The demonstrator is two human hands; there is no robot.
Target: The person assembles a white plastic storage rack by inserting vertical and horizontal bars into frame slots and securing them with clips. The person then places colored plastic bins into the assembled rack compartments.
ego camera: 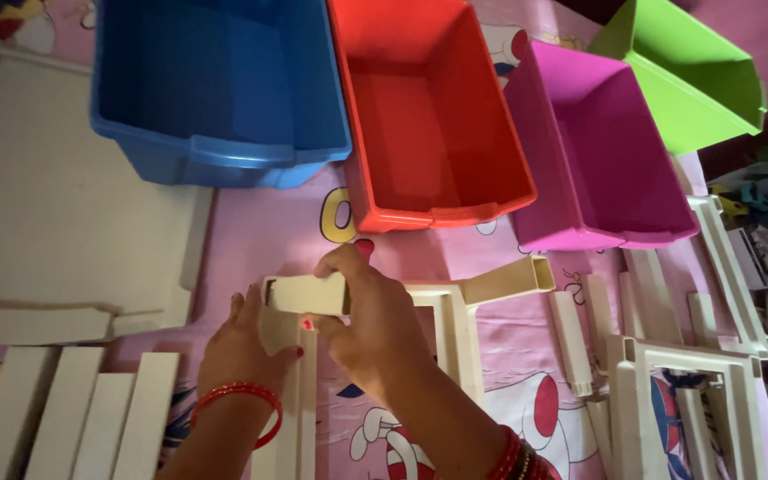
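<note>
You are in a home, likely a child's room: a pink cartoon-print sheet (260, 231) covers the surface, with bright plastic bins (224, 80) and cream frame pieces (686, 373) spread across it.

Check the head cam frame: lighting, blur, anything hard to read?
Head view: dim and uneven, the right edge falling into shadow past the green bin; the red bin and blue bin stay vivid; slight softness on both hands, left hand and right hand, at the cream frame piece; no glare.

Blue bin (215, 89) cropped by top edge; right hand (371, 324) hides frame corner (300, 293).
</note>
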